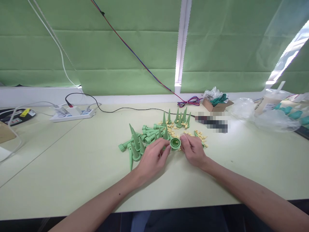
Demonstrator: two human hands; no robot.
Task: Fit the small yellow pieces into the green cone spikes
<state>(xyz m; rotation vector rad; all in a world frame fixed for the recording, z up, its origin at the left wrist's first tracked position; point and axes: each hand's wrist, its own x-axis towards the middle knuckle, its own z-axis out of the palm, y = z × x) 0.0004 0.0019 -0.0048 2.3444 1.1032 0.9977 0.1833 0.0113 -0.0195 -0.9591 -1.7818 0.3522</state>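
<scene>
A hollow green plastic cone piece [175, 144] faces me with its round open end, and a small yellow bit shows inside. My left hand [155, 154] pinches it from the left between thumb and fingers. Close against its right rim, my right hand [193, 149] has thumb and fingers pressed together; what lies between them is hidden. Behind my hands, small yellow plastic pieces [171, 132] lie scattered. Left of them is a heap of green tubes with caps [151, 134], and several green spikes [135, 143] stand point up beside my left hand.
More green spikes [179, 120] stand farther back. A cardboard box [214, 106] with teal items, coiled red-blue wire [189, 101], a drink cup [267, 101] and plastic bags [276, 120] are along the back right. A white power strip [72, 114] sits back left, its black cable crossing the table.
</scene>
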